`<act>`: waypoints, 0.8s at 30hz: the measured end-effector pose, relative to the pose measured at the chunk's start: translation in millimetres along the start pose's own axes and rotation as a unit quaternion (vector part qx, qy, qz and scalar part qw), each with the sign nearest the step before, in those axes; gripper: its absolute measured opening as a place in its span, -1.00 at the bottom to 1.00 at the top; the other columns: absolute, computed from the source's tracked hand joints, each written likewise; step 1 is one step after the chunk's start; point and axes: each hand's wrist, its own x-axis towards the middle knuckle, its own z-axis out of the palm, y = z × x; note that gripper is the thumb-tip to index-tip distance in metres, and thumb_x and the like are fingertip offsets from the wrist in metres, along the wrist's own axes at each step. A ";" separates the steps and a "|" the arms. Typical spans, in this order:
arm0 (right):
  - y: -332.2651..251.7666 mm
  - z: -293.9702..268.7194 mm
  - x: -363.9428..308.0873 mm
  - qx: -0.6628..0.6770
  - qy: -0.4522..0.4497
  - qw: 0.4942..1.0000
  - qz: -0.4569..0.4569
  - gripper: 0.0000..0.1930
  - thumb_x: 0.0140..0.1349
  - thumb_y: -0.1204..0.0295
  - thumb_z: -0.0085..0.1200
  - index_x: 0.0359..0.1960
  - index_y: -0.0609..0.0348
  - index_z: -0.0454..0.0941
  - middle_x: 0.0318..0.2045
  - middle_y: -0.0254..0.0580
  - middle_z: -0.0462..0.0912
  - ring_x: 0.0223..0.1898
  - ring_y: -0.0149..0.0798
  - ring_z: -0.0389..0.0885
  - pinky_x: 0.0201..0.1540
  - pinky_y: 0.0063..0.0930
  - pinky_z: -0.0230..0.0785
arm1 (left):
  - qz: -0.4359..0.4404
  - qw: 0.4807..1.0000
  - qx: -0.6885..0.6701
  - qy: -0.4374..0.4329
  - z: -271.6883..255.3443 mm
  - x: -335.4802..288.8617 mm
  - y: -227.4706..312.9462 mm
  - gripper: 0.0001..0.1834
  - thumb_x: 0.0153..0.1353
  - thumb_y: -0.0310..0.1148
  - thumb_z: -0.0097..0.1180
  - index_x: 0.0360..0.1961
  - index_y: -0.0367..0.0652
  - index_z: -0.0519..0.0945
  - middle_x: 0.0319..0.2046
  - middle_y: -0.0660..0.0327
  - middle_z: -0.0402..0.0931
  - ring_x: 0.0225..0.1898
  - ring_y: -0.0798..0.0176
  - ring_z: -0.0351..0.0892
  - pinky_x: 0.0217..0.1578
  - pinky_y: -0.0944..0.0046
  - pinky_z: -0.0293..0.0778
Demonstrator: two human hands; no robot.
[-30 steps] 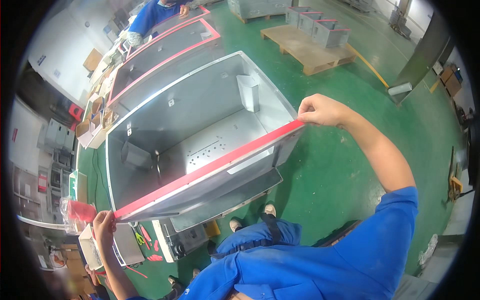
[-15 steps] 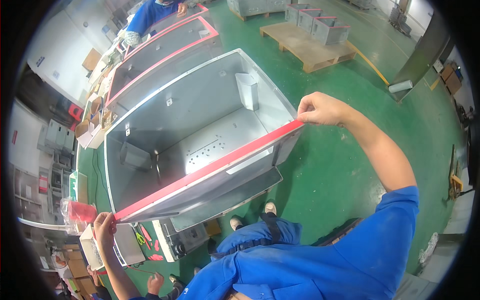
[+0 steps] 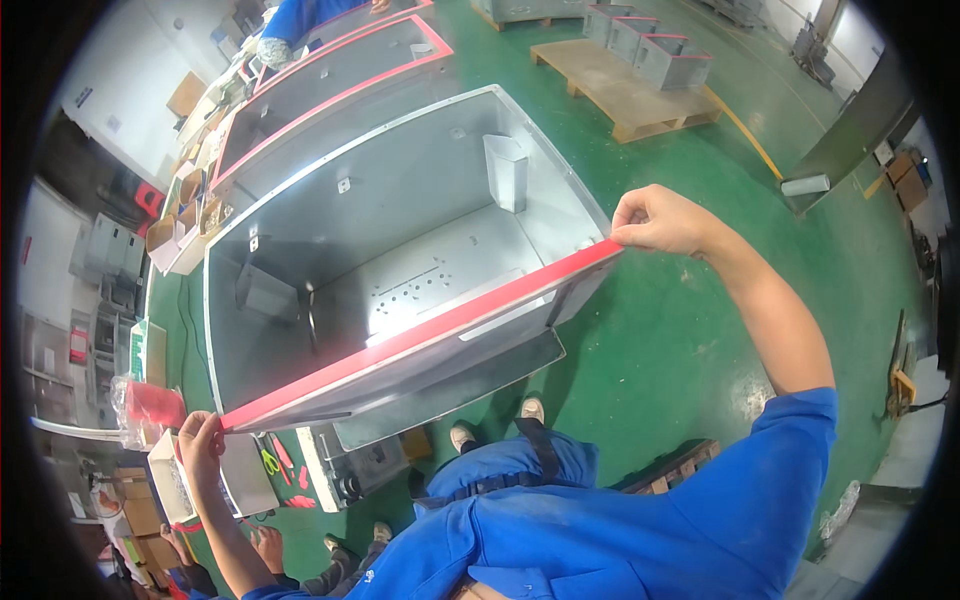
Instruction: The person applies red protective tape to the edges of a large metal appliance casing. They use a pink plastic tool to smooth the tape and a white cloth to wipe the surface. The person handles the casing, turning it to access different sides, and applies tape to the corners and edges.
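In front of me stands a large open-topped grey metal box (image 3: 370, 190), with perforations in its floor. A red strip (image 3: 420, 332) runs along the near rim from corner to corner. At the near left corner my left hand (image 3: 201, 447) has its fingers closed on one end of the strip. My right hand (image 3: 668, 222) pinches the other end between thumb and forefinger at the right corner. The remaining rims of this box show bare metal.
More metal boxes (image 3: 335, 90) with red rims stand beyond, beside a person's blue sleeve (image 3: 300, 15). A wooden pallet (image 3: 570, 75) holds small boxes at the back. Green scissors (image 3: 268, 460) lie at the lower left, near another person's hand (image 3: 268, 548).
The view has shifted slightly. Both my hands stay at the strip's two ends. The other person's hand at the lower left has moved left.
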 end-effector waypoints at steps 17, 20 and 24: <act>-9.4 4.9 -5.2 0.001 0.025 0.999 0.020 -0.82 -0.07 0.40 0.09 -0.49 0.29 0.50 -0.54 -0.25 0.52 -0.46 -0.42 0.45 -0.40 -0.56 0.28 | 0.019 1.000 0.004 0.008 -2.7 1.3 -6.9 -0.84 0.07 -0.37 0.13 -0.52 -0.13 0.41 -0.70 0.40 0.32 -0.77 0.60 0.19 -0.78 0.61 0.02; -6.3 4.9 -5.3 0.009 0.038 0.999 0.015 -0.79 -0.05 0.39 0.10 -0.43 0.29 0.48 -0.53 -0.26 0.52 -0.46 -0.44 0.45 -0.42 -0.59 0.28 | 0.021 1.000 -0.002 0.018 -0.1 0.1 -7.4 -0.85 0.07 -0.38 0.13 -0.52 -0.12 0.41 -0.70 0.41 0.32 -0.76 0.60 0.19 -0.77 0.62 0.03; 4.0 10.9 -8.2 0.094 0.072 0.993 0.020 -0.77 0.02 0.38 0.09 -0.35 0.27 0.44 -0.52 -0.28 0.50 -0.47 -0.47 0.44 -0.44 -0.63 0.29 | 0.011 1.000 -0.011 0.014 -4.7 -0.3 -11.2 -0.85 0.08 -0.39 0.13 -0.52 -0.11 0.40 -0.69 0.42 0.32 -0.75 0.61 0.20 -0.77 0.61 0.05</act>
